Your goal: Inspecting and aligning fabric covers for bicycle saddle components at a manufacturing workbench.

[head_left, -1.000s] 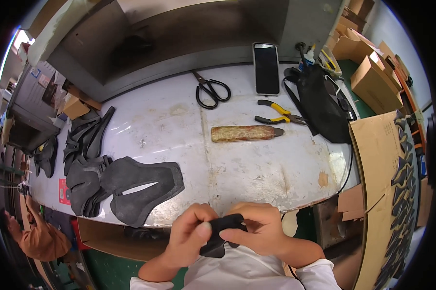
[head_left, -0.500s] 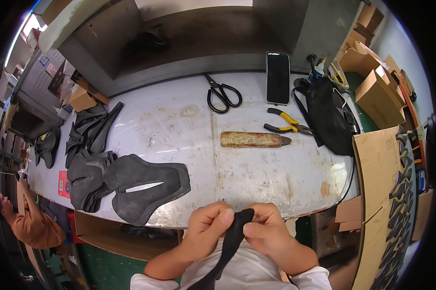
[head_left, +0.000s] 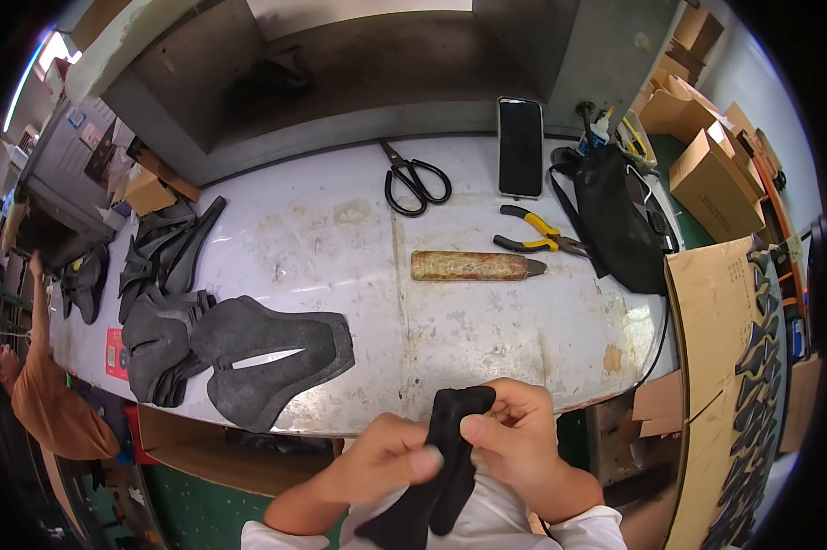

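In front of my body, above the near edge of the worktable (head_left: 377,275), I hold a soft black folded piece (head_left: 436,477). My right hand (head_left: 521,426) is closed in a pinch on its upper end. My left hand (head_left: 391,454) has its thumb against the left side, fingers curled behind the piece; that hand is slightly blurred. The piece hangs down in two long flaps over my white shirt. Left of my hands, a flat black saddle-shaped piece (head_left: 317,344) with a slit down its middle lies next to a stack of similar dark pieces (head_left: 152,344).
Black-handled scissors (head_left: 416,186), a phone (head_left: 520,147), yellow-and-black pliers (head_left: 542,231) and a worn wrapped tool (head_left: 468,266) lie on the table. A black bag (head_left: 620,220) sits at right, beside a cardboard sheet (head_left: 711,367). A co-worker (head_left: 60,403) reaches forward at far left.
The black piece now shows two hanging flaps where it was one narrow strip. My left hand has moved slightly down and left. At left, the co-worker's arm has stretched forward.
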`<state>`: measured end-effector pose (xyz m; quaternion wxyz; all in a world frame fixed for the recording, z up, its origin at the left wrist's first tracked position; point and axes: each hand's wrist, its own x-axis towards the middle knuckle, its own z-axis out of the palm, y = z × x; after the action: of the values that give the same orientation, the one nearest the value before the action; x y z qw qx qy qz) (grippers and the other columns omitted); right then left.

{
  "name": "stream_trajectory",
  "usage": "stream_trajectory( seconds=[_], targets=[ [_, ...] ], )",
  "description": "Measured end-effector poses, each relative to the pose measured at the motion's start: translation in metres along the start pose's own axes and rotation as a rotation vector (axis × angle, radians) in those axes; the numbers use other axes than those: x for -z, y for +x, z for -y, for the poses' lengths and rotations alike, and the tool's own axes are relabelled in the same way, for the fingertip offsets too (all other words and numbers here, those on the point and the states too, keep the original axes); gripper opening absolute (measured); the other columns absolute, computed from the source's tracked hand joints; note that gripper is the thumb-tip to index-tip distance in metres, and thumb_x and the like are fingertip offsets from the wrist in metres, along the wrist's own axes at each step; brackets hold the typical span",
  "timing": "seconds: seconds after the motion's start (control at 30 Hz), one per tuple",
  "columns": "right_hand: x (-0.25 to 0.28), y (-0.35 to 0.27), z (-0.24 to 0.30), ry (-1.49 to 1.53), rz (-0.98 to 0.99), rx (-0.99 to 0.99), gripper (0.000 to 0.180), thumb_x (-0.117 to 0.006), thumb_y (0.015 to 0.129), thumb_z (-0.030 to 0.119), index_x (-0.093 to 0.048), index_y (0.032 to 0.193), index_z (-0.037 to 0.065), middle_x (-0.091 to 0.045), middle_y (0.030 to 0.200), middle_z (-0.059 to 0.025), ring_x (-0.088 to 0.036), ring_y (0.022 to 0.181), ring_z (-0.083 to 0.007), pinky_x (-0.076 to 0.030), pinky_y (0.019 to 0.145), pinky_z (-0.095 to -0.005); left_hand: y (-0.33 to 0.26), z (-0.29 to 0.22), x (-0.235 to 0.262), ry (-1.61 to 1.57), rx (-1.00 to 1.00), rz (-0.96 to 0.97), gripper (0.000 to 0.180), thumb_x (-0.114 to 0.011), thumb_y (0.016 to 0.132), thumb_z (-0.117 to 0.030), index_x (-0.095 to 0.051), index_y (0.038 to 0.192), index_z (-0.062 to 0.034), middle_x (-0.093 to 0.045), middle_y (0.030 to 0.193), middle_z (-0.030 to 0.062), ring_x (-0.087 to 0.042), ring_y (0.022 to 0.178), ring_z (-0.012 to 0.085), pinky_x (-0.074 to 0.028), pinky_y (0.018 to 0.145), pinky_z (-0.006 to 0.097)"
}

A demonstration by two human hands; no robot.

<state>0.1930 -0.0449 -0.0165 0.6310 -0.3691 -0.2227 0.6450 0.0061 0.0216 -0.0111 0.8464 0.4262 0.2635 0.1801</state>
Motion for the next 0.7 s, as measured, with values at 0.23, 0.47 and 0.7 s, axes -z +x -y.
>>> stream_trajectory(
  seconds=[0.23, 0.47, 0.7],
  targets=[
    [-0.007, -0.01, -0.007, -0.609, -0.039, 0.53, 0.029, -0.068, 0.086, -0.001, -0.061, 0.114, -0.006, -0.066, 0.099, -0.0127, -0.063, 0.089, -0.0206, -0.051, 0.077, -0.0328, -0.004, -0.002, -0.003, 0.441, -0.407, -0.238, 0.021, -0.067, 0.091, -0.013, -0.064, 0.076, 0.0006, -0.055, 0.059, 0.0007, -0.047, 0.053, 0.0067, -0.035, 0.048, 0.026],
    [-0.021, -0.007, -0.015, -0.804, 0.239, 0.418, 0.045, -0.051, 0.096, 0.001, -0.042, 0.14, -0.006, -0.059, 0.126, -0.0224, -0.067, 0.095, -0.0295, -0.052, 0.081, -0.0311, 0.006, -0.001, -0.027, 0.123, -0.478, -0.502, 0.019, -0.077, 0.082, -0.008, -0.062, 0.093, -0.0015, -0.062, 0.079, -0.0002, -0.055, 0.07, 0.0069, -0.044, 0.062, 0.023],
    [-0.015, -0.016, -0.009, -0.567, 0.329, 0.162, 0.043, -0.044, 0.102, 0.009, -0.04, 0.144, -0.002, -0.059, 0.131, -0.0189, -0.066, 0.092, -0.0217, -0.05, 0.079, -0.0276, 0.003, -0.019, -0.003, 0.379, -0.563, -0.573, 0.023, -0.072, 0.088, -0.022, -0.058, 0.085, -0.0035, -0.058, 0.074, -0.0018, -0.051, 0.063, 0.0046, -0.041, 0.057, 0.02]
  ],
)
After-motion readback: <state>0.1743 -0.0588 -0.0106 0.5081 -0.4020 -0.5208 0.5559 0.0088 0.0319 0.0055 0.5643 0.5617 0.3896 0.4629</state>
